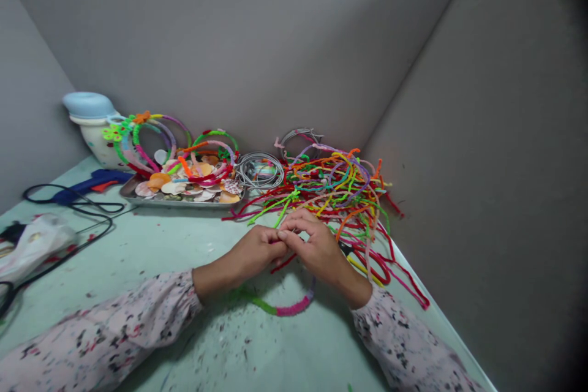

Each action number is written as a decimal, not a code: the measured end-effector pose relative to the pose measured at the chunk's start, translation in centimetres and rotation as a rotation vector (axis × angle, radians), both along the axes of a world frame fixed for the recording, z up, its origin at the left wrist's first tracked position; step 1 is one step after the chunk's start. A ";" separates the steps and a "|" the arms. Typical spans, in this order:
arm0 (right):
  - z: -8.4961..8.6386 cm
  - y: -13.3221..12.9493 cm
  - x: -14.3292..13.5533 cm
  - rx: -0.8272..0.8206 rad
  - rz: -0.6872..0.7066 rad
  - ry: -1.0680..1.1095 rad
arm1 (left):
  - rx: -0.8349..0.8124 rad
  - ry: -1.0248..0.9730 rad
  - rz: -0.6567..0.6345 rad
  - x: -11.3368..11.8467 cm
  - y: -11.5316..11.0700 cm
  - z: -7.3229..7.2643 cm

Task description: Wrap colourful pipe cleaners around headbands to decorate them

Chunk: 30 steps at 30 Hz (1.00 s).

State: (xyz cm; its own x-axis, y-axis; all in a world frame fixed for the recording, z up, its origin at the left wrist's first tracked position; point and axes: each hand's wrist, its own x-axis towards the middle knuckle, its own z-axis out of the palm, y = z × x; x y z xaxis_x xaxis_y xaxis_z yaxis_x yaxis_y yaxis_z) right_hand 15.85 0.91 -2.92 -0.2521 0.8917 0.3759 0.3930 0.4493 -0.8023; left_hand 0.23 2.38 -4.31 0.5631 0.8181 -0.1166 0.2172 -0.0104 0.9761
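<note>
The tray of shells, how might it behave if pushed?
The tray looks wide and shallow, so it should slide rather than tip. Its shells lie loosely heaped, so some may spill out. The hoops propped upright there could topple.

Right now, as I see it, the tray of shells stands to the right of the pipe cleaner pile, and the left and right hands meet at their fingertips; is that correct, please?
Not quite: the head view shows the tray of shells to the left of the pipe cleaner pile. The left hand and right hand do meet at their fingertips.
</note>
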 end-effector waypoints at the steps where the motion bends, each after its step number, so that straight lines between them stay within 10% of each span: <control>1: 0.0 0.1 0.1 -0.014 0.007 0.016 | -0.003 -0.007 0.002 0.0 0.0 -0.1; 7: -0.1 1.0 1.2 -0.193 -0.021 0.184 | -0.087 -0.036 0.001 -0.1 0.2 -0.3; 30: 0.8 0.5 0.8 -0.064 0.000 -0.037 | -0.028 0.020 0.007 0.1 0.0 -0.4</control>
State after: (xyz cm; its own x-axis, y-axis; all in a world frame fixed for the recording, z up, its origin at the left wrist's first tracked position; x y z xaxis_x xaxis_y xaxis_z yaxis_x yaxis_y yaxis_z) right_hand 16.62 1.44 -2.17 -0.2652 0.9134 0.3089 0.4228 0.3981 -0.8141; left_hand 0.34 2.39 -4.71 0.5546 0.8184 -0.1506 0.2367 0.0183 0.9714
